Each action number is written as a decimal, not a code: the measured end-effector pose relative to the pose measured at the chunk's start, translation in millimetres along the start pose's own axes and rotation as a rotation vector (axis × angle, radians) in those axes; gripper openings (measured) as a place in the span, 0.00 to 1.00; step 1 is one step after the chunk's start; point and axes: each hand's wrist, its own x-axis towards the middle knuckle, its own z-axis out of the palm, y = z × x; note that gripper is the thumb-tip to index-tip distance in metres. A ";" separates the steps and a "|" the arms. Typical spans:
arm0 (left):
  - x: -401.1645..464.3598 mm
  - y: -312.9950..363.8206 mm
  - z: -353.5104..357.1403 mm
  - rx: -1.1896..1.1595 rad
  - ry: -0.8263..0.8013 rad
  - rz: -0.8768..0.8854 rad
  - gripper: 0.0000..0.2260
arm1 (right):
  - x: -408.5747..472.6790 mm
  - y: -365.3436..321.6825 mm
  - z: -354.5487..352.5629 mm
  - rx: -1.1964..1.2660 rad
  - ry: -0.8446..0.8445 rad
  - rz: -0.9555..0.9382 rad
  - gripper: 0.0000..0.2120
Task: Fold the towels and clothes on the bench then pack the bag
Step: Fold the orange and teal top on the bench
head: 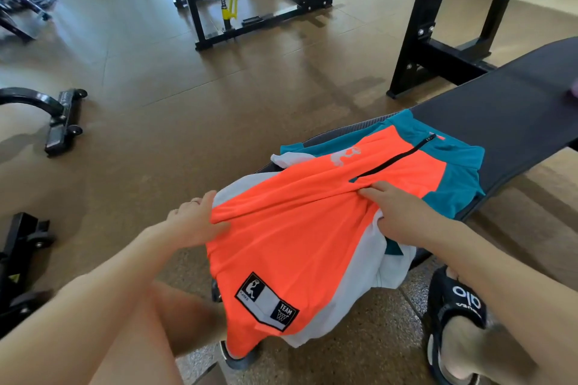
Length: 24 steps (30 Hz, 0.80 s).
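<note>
An orange, teal and white sports garment [291, 228] lies over the near end of the black padded bench [500, 109], its lower part hanging off toward me. It carries a black zip pocket and a black and white patch near the hem. My left hand [195, 222] pinches the garment's left edge. My right hand [397, 212] grips a bunched fold at its middle right, near the zip. No bag and no towel can be made out, apart from a pinkish scrap [574, 91] at the bench's far right edge.
A black rack upright [416, 40] stands behind the bench. More gym frames [200, 9] fill the far floor, and wheeled black equipment [62, 119] sits at left. My feet in black slides [453, 322] rest beside the bench end. Open brown floor lies between.
</note>
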 end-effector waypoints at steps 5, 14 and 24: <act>8.4 62.7 -8.5 -0.125 0.191 0.248 0.31 | -5.0 13.3 -51.9 0.434 -0.343 0.041 0.31; 66.9 194.4 -20.7 -0.132 0.245 0.282 0.25 | 23.0 75.7 -43.6 0.292 0.162 0.140 0.28; 151.0 233.5 -55.2 -0.106 0.548 0.394 0.06 | 28.8 137.5 -21.4 -0.157 0.056 0.204 0.43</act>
